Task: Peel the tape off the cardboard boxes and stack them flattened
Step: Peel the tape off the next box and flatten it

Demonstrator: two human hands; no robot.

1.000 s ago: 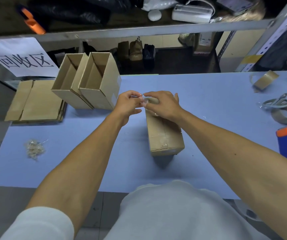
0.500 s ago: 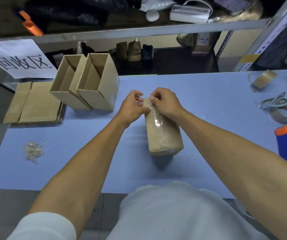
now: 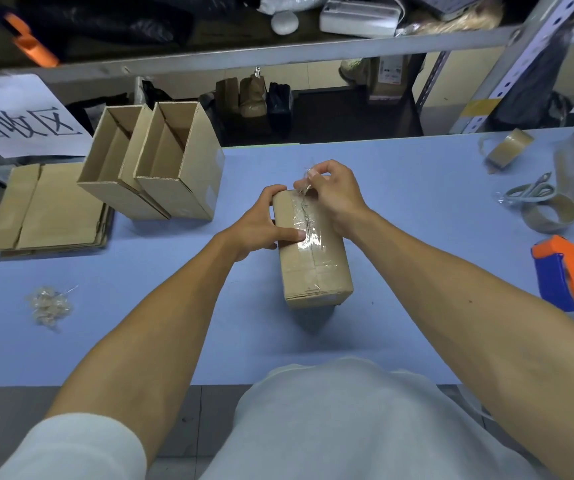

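Clear tape (image 3: pixel 308 233) looks thin and clingy, likely to tear; right hand (image 3: pixel 336 194) pinches its lifted far end. Left hand (image 3: pixel 261 225) grips the light, stiff box (image 3: pixel 313 258) mid-desk (image 3: pixel 417 209).

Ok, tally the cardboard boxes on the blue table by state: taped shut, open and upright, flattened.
Taped shut: 1, the sealed box that the left hand holds while the right hand pinches its tape
Open and upright: 2, the left open box and right open box
Flattened: at least 1, the flat stack; layers cannot be counted
Total: at least 4
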